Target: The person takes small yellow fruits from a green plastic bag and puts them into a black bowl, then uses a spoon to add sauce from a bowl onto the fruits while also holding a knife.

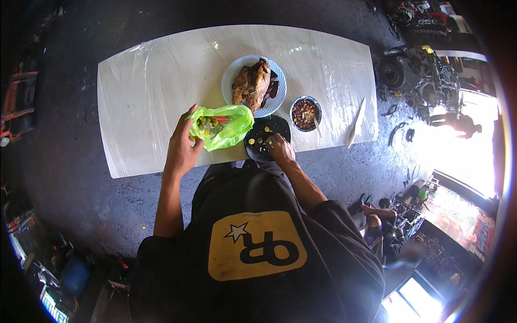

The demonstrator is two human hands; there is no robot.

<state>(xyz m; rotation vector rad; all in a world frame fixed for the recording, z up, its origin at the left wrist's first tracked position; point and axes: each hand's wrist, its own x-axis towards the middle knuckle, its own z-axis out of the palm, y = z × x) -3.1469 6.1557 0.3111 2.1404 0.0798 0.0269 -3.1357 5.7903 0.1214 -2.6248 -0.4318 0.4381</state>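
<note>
My left hand (184, 146) grips the left edge of a bright green plastic bag (232, 132), its thumb below and fingers above. The bag's mouth gapes, showing small green and yellowish pieces and something red inside. My right hand (281, 151) reaches down onto a black plate (260, 153) at the table's near edge. Its fingers are drawn together, and what they pinch is hidden. Cut citrus halves (252, 142) and pale bits lie on that plate. Just beyond, a pale blue plate (230, 72) bears a large browned piece of roasted meat (253, 83).
Right of the plates stands a bowl (305, 113) of dark, chunky sauce with a spoon in it. A knife (356, 123) lies near the right end of the plastic-covered table (161, 97). Machine parts (420, 75) and a seated person (377, 218) are off to the right.
</note>
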